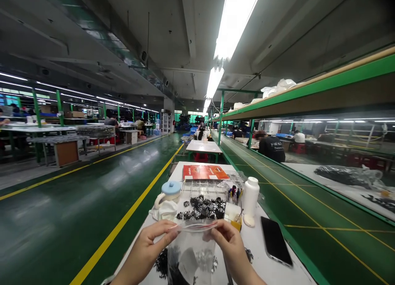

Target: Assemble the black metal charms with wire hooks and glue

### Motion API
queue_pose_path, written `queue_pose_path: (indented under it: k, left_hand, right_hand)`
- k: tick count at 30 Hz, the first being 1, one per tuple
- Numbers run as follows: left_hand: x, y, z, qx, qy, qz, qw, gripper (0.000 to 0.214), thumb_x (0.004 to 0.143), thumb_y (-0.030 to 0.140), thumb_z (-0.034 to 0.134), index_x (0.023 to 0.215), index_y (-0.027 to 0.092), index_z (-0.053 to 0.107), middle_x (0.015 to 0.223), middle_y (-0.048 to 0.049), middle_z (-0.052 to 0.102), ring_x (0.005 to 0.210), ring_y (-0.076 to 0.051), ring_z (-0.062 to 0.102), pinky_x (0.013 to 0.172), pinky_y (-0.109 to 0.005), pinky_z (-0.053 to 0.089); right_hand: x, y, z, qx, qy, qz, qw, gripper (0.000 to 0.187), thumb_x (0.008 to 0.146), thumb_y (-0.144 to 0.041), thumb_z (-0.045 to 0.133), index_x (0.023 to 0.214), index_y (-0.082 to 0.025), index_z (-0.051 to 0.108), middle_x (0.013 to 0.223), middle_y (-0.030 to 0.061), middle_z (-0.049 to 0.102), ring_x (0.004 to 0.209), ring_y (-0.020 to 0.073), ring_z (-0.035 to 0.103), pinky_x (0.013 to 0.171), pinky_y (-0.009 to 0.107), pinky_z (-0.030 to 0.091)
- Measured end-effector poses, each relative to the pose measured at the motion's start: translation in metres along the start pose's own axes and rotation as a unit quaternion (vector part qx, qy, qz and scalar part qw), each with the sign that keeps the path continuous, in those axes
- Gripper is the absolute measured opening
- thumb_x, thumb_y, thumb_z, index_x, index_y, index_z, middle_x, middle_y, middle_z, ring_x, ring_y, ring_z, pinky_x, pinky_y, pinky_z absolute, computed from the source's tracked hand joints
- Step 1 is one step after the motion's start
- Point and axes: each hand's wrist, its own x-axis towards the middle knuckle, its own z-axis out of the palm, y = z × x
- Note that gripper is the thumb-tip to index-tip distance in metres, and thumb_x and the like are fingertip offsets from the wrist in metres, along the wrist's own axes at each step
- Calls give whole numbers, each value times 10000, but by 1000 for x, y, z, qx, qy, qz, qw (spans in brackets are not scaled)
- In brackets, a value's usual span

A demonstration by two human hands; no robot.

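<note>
Held up nearest the camera, a clear zip bag (191, 256) spans the gap between your hands, above the near part of a white worktable (257, 239). Your left hand (151, 244) pinches one end of its mouth between thumb and fingers; your right hand (230, 244) pinches the opposite end, where a thin red line runs along the seal. Black matter and a pale patch show through the film, though whether they lie inside the bag or behind it cannot be told with certainty. Beyond your fingertips, shiny black pieces (205, 207) are spread loosely across the tabletop. Left of them, note the mug with a pale-blue lid (171, 190) and, just in front of it, crumpled white tissue (166, 211). To their right, a white bottle (251, 196) stands upright, with a round pale piece (249, 220) near its foot. A dark-screened phone (276, 242) lies flat to the right of your right hand. Toward the table's far end lies an orange-red printed sheet (203, 172); past it, a second white table (203, 146).
</note>
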Motion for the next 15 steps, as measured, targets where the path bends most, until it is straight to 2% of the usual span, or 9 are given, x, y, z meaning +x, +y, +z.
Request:
queue_pose_path:
  k: [6,10,15]
  left_hand:
    - [-11,-1,2,-20,-1,-30,999,248,854,385,544,803,200,701,909,-56,697,892,-237,637,811,-310,496]
    - [-21,-2,-2,-16,-1,-39,999,221,852,361,555,787,200,692,904,-52,699,888,-229,641,816,-305,494]
    - [-34,12,-20,35,15,-28,999,204,826,337,583,924,182,672,960,-76,695,936,-236,633,851,-321,491]
  right_hand:
    - [-9,-19,-1,-10,-8,13,1000,277,808,-432,616,807,-158,574,699,61,675,664,178,652,661,315,530]
    - [-12,-27,4,-50,-35,10,998,260,835,-413,582,800,-155,580,688,57,663,647,178,649,633,305,530]
    - [-12,-39,11,-124,-84,-51,987,149,857,-285,564,808,-167,641,788,61,660,738,170,632,682,274,499]
